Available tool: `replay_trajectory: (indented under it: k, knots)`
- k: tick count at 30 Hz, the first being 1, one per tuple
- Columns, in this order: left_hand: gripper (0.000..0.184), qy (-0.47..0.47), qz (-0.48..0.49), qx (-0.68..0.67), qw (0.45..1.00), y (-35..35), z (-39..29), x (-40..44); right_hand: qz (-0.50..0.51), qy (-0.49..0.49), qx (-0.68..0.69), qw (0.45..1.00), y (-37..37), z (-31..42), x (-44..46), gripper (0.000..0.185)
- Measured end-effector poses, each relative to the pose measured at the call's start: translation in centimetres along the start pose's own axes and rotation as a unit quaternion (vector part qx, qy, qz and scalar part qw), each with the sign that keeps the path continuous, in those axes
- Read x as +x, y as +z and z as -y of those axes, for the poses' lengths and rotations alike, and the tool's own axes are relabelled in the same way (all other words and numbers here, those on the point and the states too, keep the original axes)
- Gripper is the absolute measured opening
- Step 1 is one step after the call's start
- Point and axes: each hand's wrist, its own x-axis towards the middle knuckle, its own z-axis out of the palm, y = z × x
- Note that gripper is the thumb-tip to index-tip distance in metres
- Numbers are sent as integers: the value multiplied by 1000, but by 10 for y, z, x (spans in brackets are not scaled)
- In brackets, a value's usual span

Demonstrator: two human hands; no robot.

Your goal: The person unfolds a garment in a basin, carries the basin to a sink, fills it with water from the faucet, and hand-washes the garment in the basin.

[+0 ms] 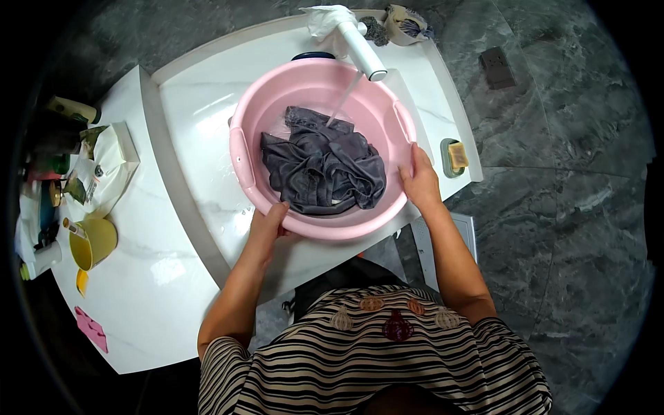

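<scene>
A round pink basin (318,229) stands in the white sink, beneath the white faucet (364,54). Water runs from the spout into it. Bunched dark grey cloth (325,166), wet-looking, lies inside the basin. At the near left rim, my left hand (268,227) is closed on the edge, thumb over the top and fingers mostly hidden underneath. My right hand (420,181) grips the right rim just below the side handle, its thumb on the inner side. Neither hand touches the cloth.
A soap bar (457,155) lies in a green dish (447,166) on the right ledge. On the left counter are a yellow cup (97,243), a white plastic bag (114,166), a pink cloth (91,328) and several bottles. A wall socket (497,67) is at right.
</scene>
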Motion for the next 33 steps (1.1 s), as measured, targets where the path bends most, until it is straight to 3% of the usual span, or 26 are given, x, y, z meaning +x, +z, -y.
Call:
replay_trajectory:
  k: [5, 8, 14, 18, 23, 25, 27, 32, 33]
  knots:
    - [43, 30, -38, -13, 999, 9, 1, -1, -2, 16, 82, 997, 20, -15, -6, 69]
    - [44, 45, -54, -25, 997, 4, 3, 1, 24, 177, 173, 969, 21, -11, -3, 77]
    - [42, 49, -45, 12, 998, -4, -14, -7, -4, 157, 290, 944, 2, 1, -4, 72]
    - [37, 39, -30, 54, 997, -1, -15, -16, -27, 148, 320, 936, -42, 27, -12, 68]
    - [39, 17, 2, 78, 997, 6, 4, -11, -54, 169, 321, 930, -54, 3, -33, 67]
    - [39, 53, 7, 158, 986, 7, 3, -7, -59, 185, 343, 919, -48, -6, -44, 68]
    - [39, 63, 5, 170, 983, 7, 0, -7, -78, 142, 343, 925, -43, -10, -56, 69]
    - [41, 83, 9, 205, 975, 10, -10, -12, -90, 147, 375, 911, -39, -3, -65, 69]
    - [44, 125, 14, 182, 975, 11, -11, -12, -94, 142, 377, 910, -39, 0, -65, 69]
